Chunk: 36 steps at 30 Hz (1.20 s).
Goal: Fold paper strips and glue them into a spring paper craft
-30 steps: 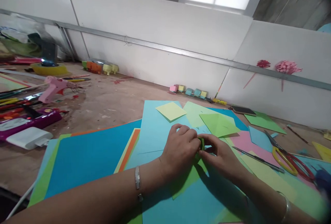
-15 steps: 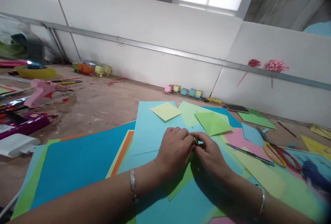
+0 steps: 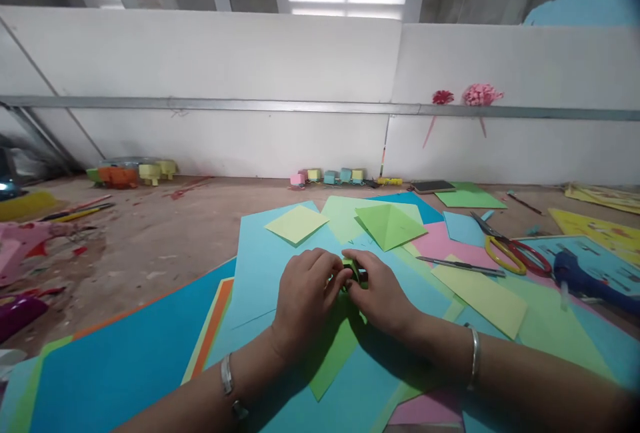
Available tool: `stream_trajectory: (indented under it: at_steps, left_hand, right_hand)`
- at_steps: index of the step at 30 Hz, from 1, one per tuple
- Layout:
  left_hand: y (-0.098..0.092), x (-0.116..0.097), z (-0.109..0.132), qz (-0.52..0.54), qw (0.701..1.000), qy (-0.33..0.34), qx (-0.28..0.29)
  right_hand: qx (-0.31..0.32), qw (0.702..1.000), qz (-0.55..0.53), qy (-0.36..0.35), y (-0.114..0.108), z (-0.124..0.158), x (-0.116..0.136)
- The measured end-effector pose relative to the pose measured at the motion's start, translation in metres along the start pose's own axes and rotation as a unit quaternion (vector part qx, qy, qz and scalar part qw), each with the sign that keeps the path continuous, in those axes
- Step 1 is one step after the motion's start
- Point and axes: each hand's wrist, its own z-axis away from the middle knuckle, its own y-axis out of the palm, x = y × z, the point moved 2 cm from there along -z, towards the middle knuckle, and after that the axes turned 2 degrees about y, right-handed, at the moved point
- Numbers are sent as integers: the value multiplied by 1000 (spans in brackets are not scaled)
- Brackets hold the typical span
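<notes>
My left hand (image 3: 306, 294) and my right hand (image 3: 381, 296) meet over a light blue paper sheet (image 3: 270, 256), fingers pinched together. Between the fingertips sits a small rolled piece of green paper (image 3: 351, 270), held by both hands. Under my hands lies a larger green paper sheet (image 3: 333, 360). Each wrist wears a silver bangle. Most of the rolled piece is hidden by my fingers.
Folded green (image 3: 387, 225) and yellow-green (image 3: 296, 223) squares lie just beyond my hands. Scissors with yellow and red handles (image 3: 510, 254) and a blue glue gun (image 3: 585, 281) lie to the right. Dark blue and orange sheets (image 3: 135, 360) spread left. Small paper blocks (image 3: 327, 176) line the wall.
The camera has swung right and tilted up, so the table's left clutter has slid out of view. My hands stay pinched on the green roll, shifted slightly left in the picture.
</notes>
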Motion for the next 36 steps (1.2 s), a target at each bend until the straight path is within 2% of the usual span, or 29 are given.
stream_trajectory:
  at_steps: [7,12,18,22,30,36]
  left_hand:
    - [1,-1,-1,57,997,52,-21]
    - [-3,-8,-1,65,995,69,20]
    - [-4,-14,0,-49,994,102,3]
    - [-3,-15,0,-69,991,118,-9]
    - [-2,-17,0,-16,996,73,39]
    - [-3,-18,-1,-17,997,53,49]
  right_hand:
    - [8,1000,-4,5,-2,-1,-3]
    - [-4,1000,-8,16,-4,-4,-4]
    - [-5,1000,-14,16,-3,-4,-6]
    - [3,1000,-15,23,-3,-3,-5]
    - [10,999,-22,27,-6,-2,1]
    - [14,999,-35,24,-7,-3,5]
